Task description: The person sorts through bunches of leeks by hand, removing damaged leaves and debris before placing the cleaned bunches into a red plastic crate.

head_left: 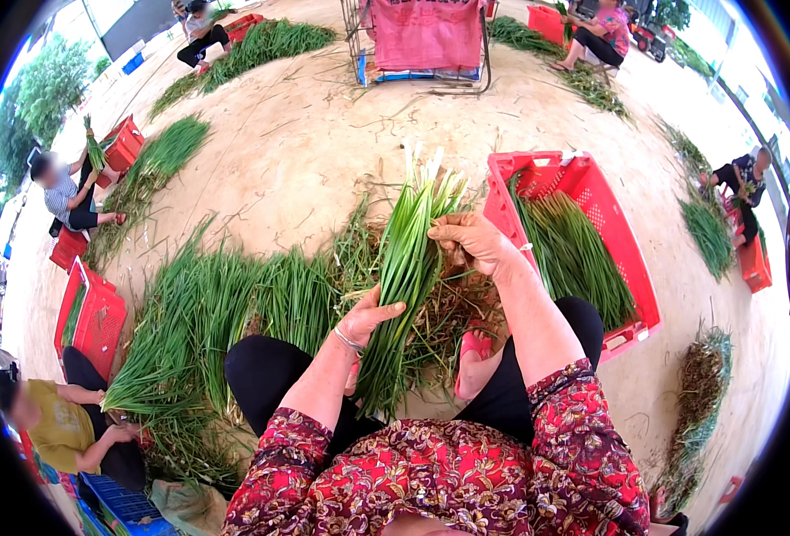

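The left hand (pixel 365 319) is clenched around the middle of a bunch of green onions (pixel 404 277), which stands nearly upright, white ends up. The right hand (pixel 471 241) pinches stalks near the top. A red crate (pixel 632 259) sits just beside, to the right.

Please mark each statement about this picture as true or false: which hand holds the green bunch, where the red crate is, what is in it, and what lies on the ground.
1. The left hand grips the bunch of green onions. True.
2. The right hand rests on the person's knee. False: it touches the bunch near its upper part.
3. The red crate stands on the person's right. True.
4. The crate holds only dry trimmings. False: green stalks lie inside.
5. More green onions lie on the ground at the left. True.
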Motion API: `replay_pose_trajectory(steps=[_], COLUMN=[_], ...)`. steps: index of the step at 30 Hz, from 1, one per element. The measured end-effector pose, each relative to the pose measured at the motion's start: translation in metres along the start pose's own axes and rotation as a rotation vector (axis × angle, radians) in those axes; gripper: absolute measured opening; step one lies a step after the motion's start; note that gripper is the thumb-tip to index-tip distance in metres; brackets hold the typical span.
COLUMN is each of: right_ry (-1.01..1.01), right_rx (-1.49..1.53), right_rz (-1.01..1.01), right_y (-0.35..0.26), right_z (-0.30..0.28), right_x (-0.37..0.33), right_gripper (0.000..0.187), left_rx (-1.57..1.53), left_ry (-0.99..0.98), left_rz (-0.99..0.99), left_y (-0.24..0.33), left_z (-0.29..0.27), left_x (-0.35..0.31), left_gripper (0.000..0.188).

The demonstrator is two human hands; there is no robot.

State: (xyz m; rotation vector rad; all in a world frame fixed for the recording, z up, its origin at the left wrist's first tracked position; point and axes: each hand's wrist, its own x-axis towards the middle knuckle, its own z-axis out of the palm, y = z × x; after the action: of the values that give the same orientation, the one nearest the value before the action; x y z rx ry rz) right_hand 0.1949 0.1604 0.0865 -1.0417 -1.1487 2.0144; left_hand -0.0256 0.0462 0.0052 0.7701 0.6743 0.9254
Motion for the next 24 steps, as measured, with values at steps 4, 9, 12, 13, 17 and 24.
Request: replay_pose_trajectory(steps=[4, 9, 12, 13, 17, 24], right_ry=[-0.064, 0.114, 0.129, 0.133, 0.204, 0.198], right_rx=[0.115, -0.216, -0.368, -0.353, -0.421, -0.106], right_rz=[0.024, -0.153, -0.431, -0.438, -0.442, -0.334], right_y=[0.002, 0.004, 0.016, 0.017, 0.012, 0.013], right_z=[0.001, 0.016, 0.013, 0.013, 0.014, -0.004], right_x=[-0.001, -0.003, 0.005, 0.004, 0.006, 0.012], right_gripper=[0.01, 0.012, 0.017, 0.018, 0.02, 0.023], left_rx=[-0.076, -0.121, -0.097, -0.091, -0.053, 0.137], left_ry=[-0.075, -0.082, -0.081, -0.081, -0.1, -0.039], left_rz=[0.0, -0.034, -0.02, -0.027, -0.04, -0.06], left_y=[0.006, 0.008, 0.013, 0.014, 0.014, 0.01], left_z=[0.003, 0.005, 0.014, 0.015, 0.013, 0.006], left_x=[-0.003, -0.006, -0.006, -0.006, -0.005, -0.003], left_gripper=[0.059, 0.06, 0.059, 0.058, 0.055, 0.053])
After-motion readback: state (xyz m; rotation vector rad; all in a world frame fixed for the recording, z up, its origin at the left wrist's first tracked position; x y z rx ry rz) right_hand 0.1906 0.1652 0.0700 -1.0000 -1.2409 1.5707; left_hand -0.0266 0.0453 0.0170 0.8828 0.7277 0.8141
